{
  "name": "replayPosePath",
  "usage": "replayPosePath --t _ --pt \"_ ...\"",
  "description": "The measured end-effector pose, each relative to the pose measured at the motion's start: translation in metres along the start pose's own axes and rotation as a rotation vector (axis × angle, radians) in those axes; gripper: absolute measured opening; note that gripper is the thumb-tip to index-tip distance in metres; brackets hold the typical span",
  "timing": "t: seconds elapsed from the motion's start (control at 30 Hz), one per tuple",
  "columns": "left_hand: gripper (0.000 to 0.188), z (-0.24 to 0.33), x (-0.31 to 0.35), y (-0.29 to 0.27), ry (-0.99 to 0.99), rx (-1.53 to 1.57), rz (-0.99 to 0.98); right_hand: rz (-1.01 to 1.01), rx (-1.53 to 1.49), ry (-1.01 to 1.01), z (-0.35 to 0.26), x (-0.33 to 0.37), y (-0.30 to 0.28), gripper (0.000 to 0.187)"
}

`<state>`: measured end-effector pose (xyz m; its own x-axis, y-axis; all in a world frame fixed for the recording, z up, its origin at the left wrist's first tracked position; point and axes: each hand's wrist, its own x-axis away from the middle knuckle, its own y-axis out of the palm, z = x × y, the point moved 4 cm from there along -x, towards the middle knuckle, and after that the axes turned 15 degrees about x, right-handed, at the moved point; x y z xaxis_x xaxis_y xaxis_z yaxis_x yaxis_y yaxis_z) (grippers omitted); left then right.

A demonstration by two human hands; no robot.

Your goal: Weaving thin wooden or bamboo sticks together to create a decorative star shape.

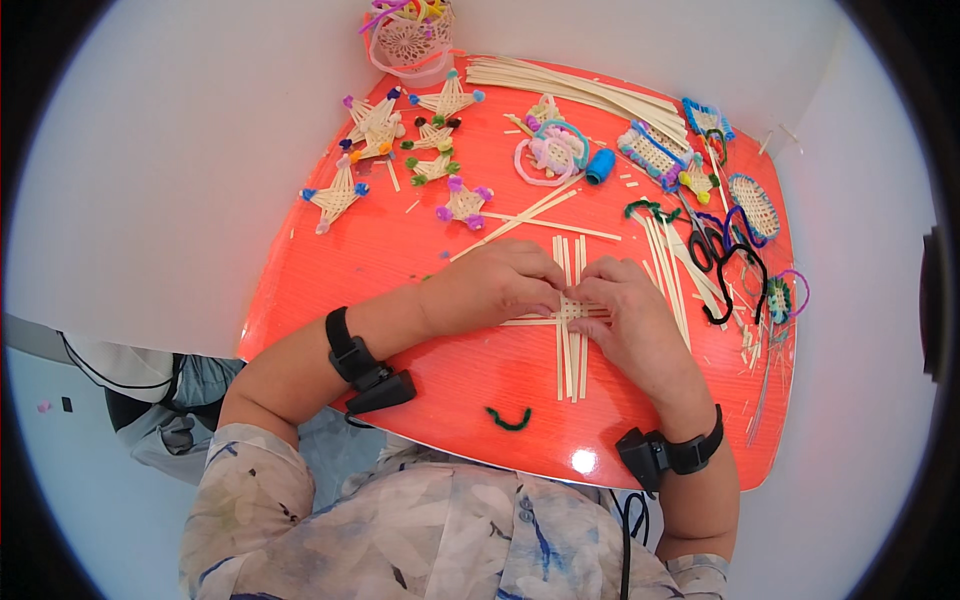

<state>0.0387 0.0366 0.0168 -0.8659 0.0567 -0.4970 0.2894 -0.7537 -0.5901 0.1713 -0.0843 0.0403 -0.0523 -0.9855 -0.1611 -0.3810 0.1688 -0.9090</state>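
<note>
Pale flat strips (571, 365) cross one another over the red table, several running away from me and several sideways, with a small checkered weave at their crossing. My left hand (512, 282) is closed at the left side of this weave, its fingertips pinching the strips. From the right, my right hand (632, 318) grips the weave's other side, index finger above and thumb below. Both hands partly cover the sideways strips. Nearer to me, a short curved dark green pipe cleaner (508, 419) lies on the table.
Woven stars (463, 204) with coloured tips lie at the far left, below a pink basket (412, 55). Long strips (580, 88) line the back edge. On the right are scissors (703, 248), a black pipe cleaner (743, 256), an oval woven piece (754, 207) and scraps. A blue spool (600, 166) lies behind my hands.
</note>
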Motion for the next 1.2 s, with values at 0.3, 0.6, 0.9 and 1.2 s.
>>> replayPosePath --t 0.3,0.6,0.9,1.2 --pt "0.015 0.005 0.0 0.001 -0.033 -0.046 -0.01 0.012 -0.013 -0.004 -0.001 -0.001 -0.001 0.031" --pt "0.014 0.009 0.003 0.011 0.099 -0.048 -0.102 0.001 -0.007 -0.006 0.0 -0.002 -0.001 0.029" --pt "0.016 0.012 0.001 0.012 0.143 -0.141 -0.15 0.016 -0.011 0.002 0.002 0.0 0.001 0.03" --pt "0.013 0.011 0.0 0.012 0.09 -0.086 -0.119 0.027 -0.022 -0.008 0.001 0.0 -0.001 0.028"
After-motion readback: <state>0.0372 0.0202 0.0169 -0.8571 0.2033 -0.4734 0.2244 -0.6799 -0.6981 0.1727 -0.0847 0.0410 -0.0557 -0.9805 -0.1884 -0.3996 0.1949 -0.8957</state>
